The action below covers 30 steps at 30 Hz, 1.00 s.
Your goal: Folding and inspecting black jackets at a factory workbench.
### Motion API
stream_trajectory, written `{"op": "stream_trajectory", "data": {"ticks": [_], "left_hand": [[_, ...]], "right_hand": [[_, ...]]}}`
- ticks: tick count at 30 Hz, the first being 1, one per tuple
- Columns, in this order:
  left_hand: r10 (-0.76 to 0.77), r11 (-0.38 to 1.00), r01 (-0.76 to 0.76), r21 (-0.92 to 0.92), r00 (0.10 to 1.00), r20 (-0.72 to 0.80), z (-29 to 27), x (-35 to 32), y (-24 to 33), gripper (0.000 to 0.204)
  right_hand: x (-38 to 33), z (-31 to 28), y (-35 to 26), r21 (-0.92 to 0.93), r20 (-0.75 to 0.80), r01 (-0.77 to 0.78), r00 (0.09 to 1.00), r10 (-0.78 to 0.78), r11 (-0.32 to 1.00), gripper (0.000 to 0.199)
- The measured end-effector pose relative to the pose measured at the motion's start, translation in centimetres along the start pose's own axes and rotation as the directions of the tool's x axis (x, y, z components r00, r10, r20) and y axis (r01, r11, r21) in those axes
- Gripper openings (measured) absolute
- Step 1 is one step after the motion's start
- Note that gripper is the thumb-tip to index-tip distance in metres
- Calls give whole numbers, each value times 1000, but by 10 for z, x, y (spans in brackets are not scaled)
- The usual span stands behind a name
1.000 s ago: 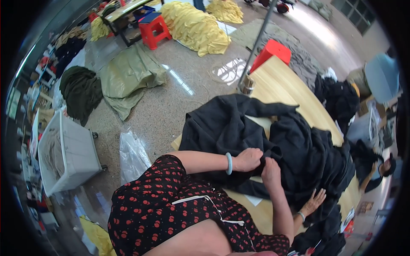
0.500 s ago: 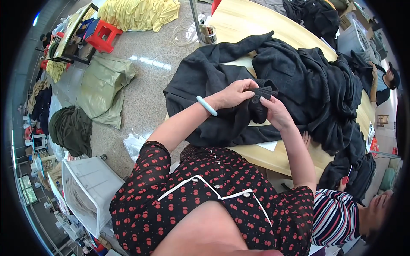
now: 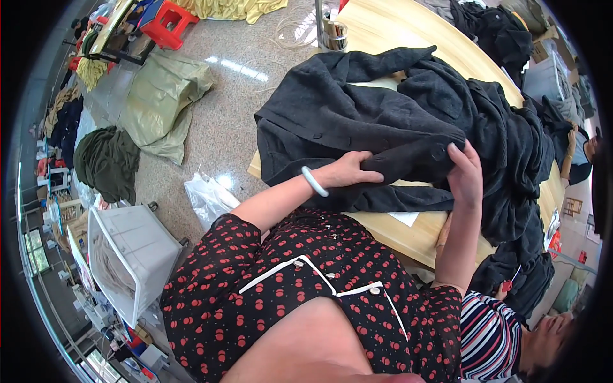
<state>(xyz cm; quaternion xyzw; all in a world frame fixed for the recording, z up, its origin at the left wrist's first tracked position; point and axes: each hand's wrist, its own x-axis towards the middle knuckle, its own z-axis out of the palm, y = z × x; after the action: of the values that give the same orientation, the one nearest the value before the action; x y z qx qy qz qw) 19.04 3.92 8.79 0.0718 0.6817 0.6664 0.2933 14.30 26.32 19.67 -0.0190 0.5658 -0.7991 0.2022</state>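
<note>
A dark grey knitted cardigan (image 3: 306,102) with round buttons along its front edge lies spread over the table's near side. My right hand (image 3: 466,172) pinches the top end of that button edge, thumb on top by a button. Farther left along the same edge, my left hand (image 3: 350,171) has its thumb over the folded cloth and its fingers under it, partly hidden. The edge is stretched out between both hands. One sleeve reaches away toward the far side, and another part of the garment lies along the near table edge.
More dark garments (image 3: 511,147) are heaped on the right of the pale wooden table (image 3: 440,32). A co-worker in a striped top (image 3: 491,335) is close at my right. A cup of pens (image 3: 334,38) stands at the far edge. A grey bin (image 3: 143,242) and clear plastic bag (image 3: 207,198) lie left.
My hands were close together on the bunched ribbed edge. They have moved apart, the right one up and rightward, the left one nearer me, and the cardigan's button edge is now drawn out long.
</note>
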Motion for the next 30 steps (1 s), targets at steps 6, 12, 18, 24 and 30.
{"op": "stream_trajectory", "data": {"ticks": [6,12,18,24,30], "left_hand": [[-66,951,73,301,997,-33,-54,-38,-44,37],[86,932,30,361,950,-301,-76,-28,-48,46],[228,740,-5,673,943,-243,-69,30,-39,43],[448,549,-268,792,894,-8,-87,1,-27,16],[-11,989,22,147,997,-73,-124,-98,59,16]], "right_hand": [[-22,-36,-7,63,-57,53,997,-50,997,28],[-36,-52,-10,108,-128,71,990,-57,992,29],[-43,-42,-21,102,-85,110,991,-101,989,31],[-61,-68,-26,59,-72,156,986,-152,986,33],[-66,-78,-20,-213,-223,0,974,-49,977,32]]}}
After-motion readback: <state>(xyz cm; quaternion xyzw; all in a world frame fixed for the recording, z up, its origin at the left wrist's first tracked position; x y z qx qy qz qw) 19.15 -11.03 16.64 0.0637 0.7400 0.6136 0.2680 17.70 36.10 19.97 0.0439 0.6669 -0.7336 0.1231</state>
